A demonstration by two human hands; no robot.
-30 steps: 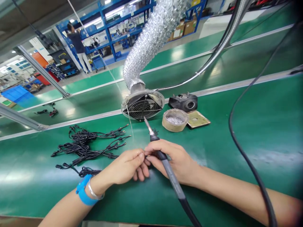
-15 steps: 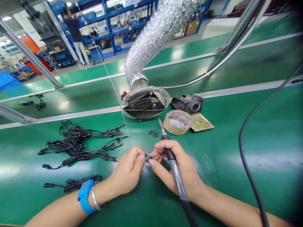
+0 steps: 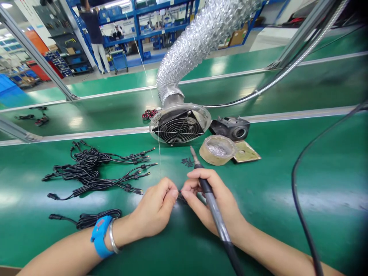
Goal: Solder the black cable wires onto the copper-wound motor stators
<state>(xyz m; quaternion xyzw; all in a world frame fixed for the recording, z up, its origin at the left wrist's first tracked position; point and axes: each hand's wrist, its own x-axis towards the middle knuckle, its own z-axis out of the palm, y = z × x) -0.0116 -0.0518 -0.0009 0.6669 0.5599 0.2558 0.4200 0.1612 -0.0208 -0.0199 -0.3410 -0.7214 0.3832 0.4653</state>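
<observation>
My left hand [image 3: 156, 207] is closed, thumb and index finger pinching the end of a thin dark cable [image 3: 181, 195] near the middle of the bench. Close to its right, my right hand [image 3: 215, 203] pinches the same small dark piece between thumb and fingertips. It also holds a soldering iron [image 3: 211, 201], whose tip [image 3: 192, 151] points up and away. Short black tubes [image 3: 187, 162] lie just beyond the hands. A round tub of silvery bits [image 3: 217, 149] stands right of the iron's tip. Bundled black cables [image 3: 89, 168] lie at the left.
A fan [image 3: 178, 128] on a silver duct [image 3: 184, 53] stands behind the hands. Beside it are an iron stand [image 3: 232, 128] and a yellowish sponge [image 3: 246, 152]. A black cord [image 3: 296, 180] hangs at right. Far off, a person [image 3: 94, 36] stands by blue shelves.
The view has shifted slightly. My fingertips have drawn closer together, and the coloured wire ends between them no longer show. The iron remains in my right hand.
</observation>
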